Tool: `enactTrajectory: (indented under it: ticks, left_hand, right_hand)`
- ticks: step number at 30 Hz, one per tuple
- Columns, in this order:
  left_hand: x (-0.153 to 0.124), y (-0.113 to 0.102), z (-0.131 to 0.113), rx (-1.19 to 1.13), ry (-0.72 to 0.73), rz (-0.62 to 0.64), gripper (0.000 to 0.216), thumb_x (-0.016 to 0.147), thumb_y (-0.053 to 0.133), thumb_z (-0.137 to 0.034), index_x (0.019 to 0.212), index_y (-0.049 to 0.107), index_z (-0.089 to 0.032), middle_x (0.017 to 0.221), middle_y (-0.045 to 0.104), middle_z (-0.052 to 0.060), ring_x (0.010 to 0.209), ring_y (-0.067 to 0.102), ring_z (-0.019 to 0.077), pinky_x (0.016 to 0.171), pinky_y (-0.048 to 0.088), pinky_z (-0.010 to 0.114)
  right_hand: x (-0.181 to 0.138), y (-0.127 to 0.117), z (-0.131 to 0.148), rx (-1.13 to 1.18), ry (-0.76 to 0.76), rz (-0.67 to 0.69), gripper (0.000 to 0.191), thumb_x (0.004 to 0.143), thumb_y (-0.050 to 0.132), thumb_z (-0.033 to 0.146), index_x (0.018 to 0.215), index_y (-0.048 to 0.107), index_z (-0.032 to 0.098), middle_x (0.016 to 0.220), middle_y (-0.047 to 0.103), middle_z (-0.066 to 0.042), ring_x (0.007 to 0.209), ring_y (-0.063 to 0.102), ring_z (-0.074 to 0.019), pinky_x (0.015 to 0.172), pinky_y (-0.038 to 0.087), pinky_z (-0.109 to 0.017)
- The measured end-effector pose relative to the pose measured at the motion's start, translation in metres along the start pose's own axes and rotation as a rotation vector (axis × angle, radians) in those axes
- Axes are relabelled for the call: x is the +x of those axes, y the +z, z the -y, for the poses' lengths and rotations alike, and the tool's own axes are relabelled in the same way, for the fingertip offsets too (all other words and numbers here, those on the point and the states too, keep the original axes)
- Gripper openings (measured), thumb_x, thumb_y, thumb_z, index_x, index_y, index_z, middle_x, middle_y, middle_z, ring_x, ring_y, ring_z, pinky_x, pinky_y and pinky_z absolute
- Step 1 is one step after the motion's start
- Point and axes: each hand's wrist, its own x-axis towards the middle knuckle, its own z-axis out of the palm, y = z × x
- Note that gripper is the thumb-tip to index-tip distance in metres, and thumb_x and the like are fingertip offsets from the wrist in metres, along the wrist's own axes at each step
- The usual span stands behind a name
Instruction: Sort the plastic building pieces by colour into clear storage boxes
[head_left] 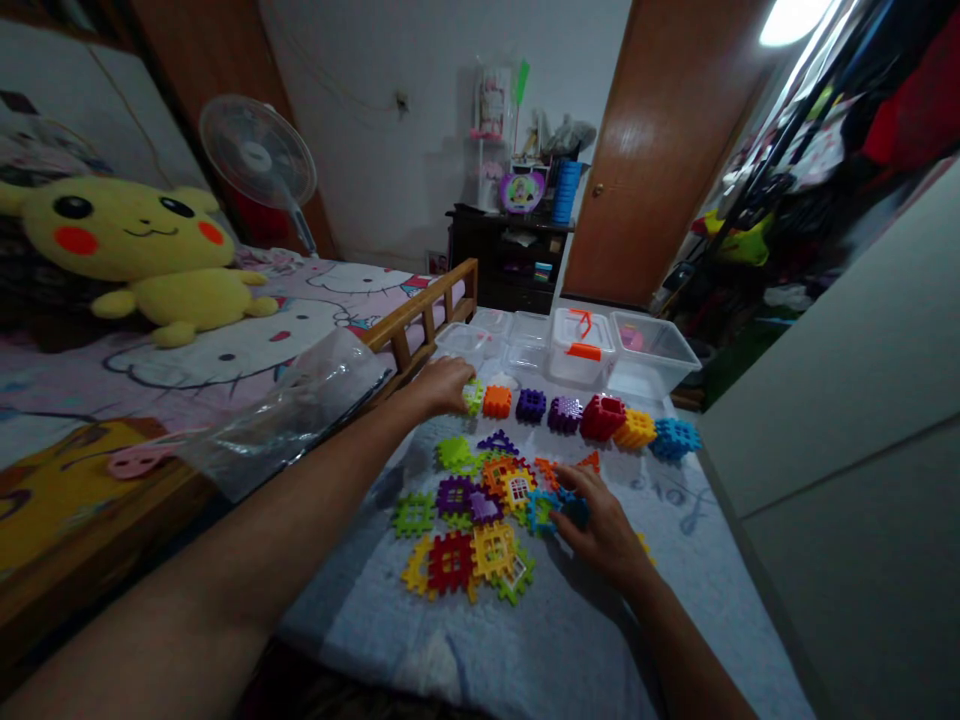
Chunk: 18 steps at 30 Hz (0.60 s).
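Left hand [442, 385] grips a green cube [473, 396] beside the orange cube [496, 401]; right hand [600, 528] pinches a blue tile [574, 509].

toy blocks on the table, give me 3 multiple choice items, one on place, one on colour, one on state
1. Where does the left hand rest?
A. on the fan
B. at the left end of the row of cubes
C. in a tub

2. What colour is the cube just right of that hand?
A. orange
B. black
C. white

3. How do the loose tiles lie?
A. in a flat pile
B. in a tall tower
C. boxed

Answers: 1 B, its fingers touch the row's first cube; 2 A, plainly orange; 3 A, spread overlapping on the table by the right hand.
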Motion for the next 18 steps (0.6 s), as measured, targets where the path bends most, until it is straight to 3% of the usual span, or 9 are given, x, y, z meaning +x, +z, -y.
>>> enactTrajectory:
  ticks: [6,18]
  left_hand:
    - [0.019,0.003,-0.009,0.058,-0.073,0.184,0.051,0.068,0.075,-0.037,0.115,0.067,-0.019,0.123,0.066,0.013,0.114,0.060,0.0312,0.095,0.048,0.038]
    - [0.036,0.022,-0.013,0.041,-0.124,0.277,0.058,0.058,0.081,-0.031,0.114,0.069,-0.020,0.123,0.068,0.015,0.115,0.059,0.0358,0.102,0.043,0.046]
  right_hand:
    - [0.000,-0.004,-0.002,-0.004,0.005,0.021,0.046,0.084,0.062,0.029,0.130,0.056,0.022,0.126,0.060,-0.013,0.115,0.059,-0.0277,0.099,0.050,-0.047]
    - [0.001,-0.008,0.002,0.003,0.036,0.046,0.044,0.085,0.060,0.025,0.128,0.056,0.020,0.124,0.058,-0.014,0.107,0.062,-0.0259,0.092,0.053,-0.044]
